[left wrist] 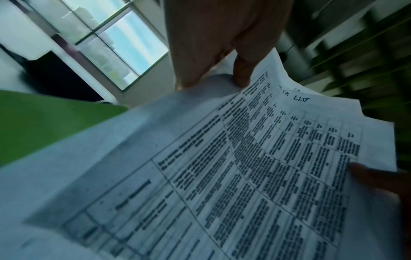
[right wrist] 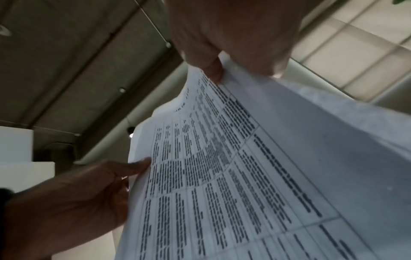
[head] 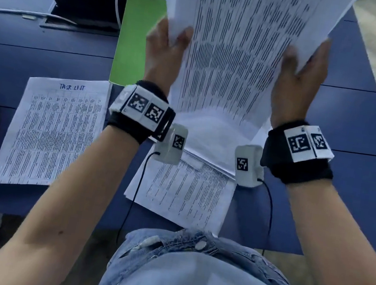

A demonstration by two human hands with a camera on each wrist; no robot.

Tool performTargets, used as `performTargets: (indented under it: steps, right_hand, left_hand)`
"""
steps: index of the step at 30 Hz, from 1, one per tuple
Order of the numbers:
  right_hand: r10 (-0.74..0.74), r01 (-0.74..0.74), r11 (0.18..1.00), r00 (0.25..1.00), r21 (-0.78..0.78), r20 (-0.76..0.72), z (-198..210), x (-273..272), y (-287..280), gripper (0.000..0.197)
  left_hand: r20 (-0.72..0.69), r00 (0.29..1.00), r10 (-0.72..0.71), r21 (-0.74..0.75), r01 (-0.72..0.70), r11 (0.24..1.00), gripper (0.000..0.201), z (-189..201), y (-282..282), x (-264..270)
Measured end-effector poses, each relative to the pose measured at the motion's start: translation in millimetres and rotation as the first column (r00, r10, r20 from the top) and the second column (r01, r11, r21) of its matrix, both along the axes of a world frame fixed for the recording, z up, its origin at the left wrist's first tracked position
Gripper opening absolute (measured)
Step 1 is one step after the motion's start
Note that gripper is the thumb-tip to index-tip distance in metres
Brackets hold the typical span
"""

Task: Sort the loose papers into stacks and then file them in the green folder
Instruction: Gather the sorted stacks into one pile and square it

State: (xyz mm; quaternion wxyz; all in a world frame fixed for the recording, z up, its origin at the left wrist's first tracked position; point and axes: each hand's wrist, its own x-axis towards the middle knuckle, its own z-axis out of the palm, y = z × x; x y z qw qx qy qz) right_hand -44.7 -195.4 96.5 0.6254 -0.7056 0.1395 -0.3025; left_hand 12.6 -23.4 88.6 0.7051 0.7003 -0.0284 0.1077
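We hold a sheaf of printed papers (head: 233, 51) upright between both hands.

Our left hand (head: 164, 50) and right hand (head: 301, 71) each pinch a side edge; the green folder (head: 137, 35) lies on the blue table (head: 346, 192) just left of our left hand.

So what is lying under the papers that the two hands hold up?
Under the held papers another pile of printed sheets lies on the blue table. The green folder lies partly behind their left edge. How much of the pile is covered cannot be seen.
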Motion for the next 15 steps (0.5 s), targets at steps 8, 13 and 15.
performTargets:
  steps: [8, 13, 15]
  right_hand:
    - [0.035, -0.038, 0.997, 0.999, 0.070, 0.035, -15.4, -23.1, 3.9, 0.046]
    - [0.012, -0.010, 0.999, 0.999, 0.039, -0.046, -29.7, -30.7, 8.6, 0.010]
    - [-0.033, 0.033, 0.999, 0.999, -0.007, -0.018, -22.3, -28.1, 11.5, 0.006]
  left_hand:
    - [-0.081, 0.994, -0.078, -0.165, 0.063, 0.984, 0.058, -15.4, 5.2, -15.9]
    - [-0.162, 0.975, -0.154, -0.142, 0.131, 0.981, 0.038, -31.5, 6.2, -23.5]
    - [-0.153, 0.983, -0.105, -0.122, 0.087, 0.989, 0.037, -29.0, 6.5, -21.2]
